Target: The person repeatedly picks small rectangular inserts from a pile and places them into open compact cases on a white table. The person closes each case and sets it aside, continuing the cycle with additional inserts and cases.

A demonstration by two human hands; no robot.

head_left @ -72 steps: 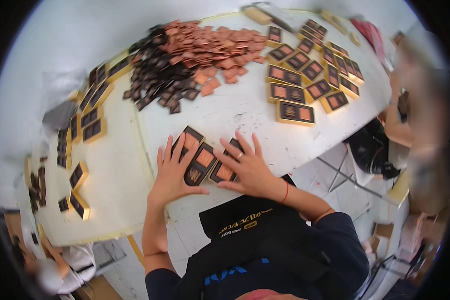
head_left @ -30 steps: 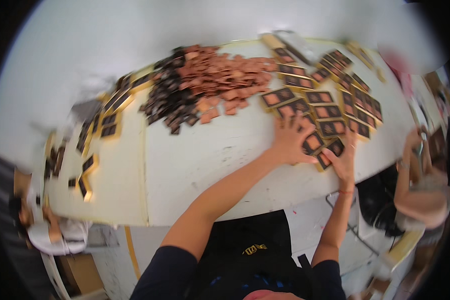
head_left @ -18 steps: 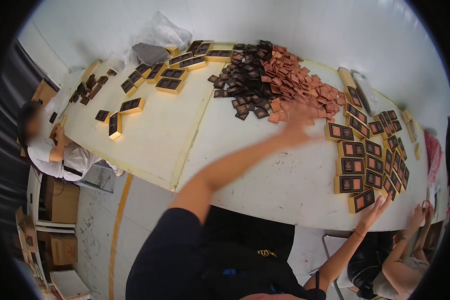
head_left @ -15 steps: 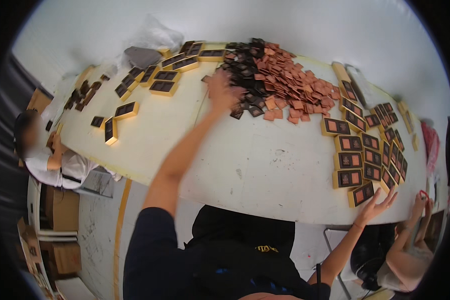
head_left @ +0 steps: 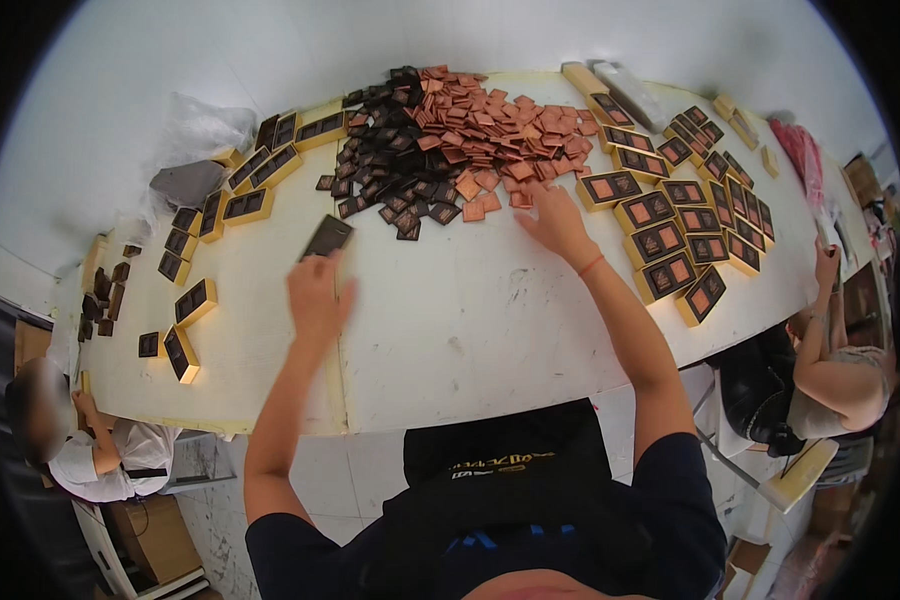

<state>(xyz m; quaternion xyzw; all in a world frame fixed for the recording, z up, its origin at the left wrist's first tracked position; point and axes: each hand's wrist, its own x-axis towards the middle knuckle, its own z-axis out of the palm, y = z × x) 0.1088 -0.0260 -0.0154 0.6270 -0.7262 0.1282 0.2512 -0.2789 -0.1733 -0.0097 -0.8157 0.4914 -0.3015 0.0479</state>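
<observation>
My left hand (head_left: 315,295) grips the near end of a dark-topped rectangular box (head_left: 328,238), tilted over the left half of the table. My right hand (head_left: 558,225) reaches the near edge of the pile, its fingers closing around a copper-coloured square packet (head_left: 520,200). The heap of copper-coloured packets (head_left: 500,130) lies beyond it. Black square packets (head_left: 385,155) join that heap on the left. To the right stand several gold-sided boxes (head_left: 660,240), many holding a black and a copper packet side by side.
Gold-sided boxes with dark compartments (head_left: 247,205) stand on the left of the white table (head_left: 440,330). Behind them are a grey object (head_left: 188,183) and clear plastic wrap (head_left: 208,130). One person (head_left: 95,450) sits at the left, another (head_left: 840,385) at the right.
My left hand has left the black packets and now holds a dark-topped box. My right hand has gone from the filled boxes to the copper packets. The whole view has shifted.
</observation>
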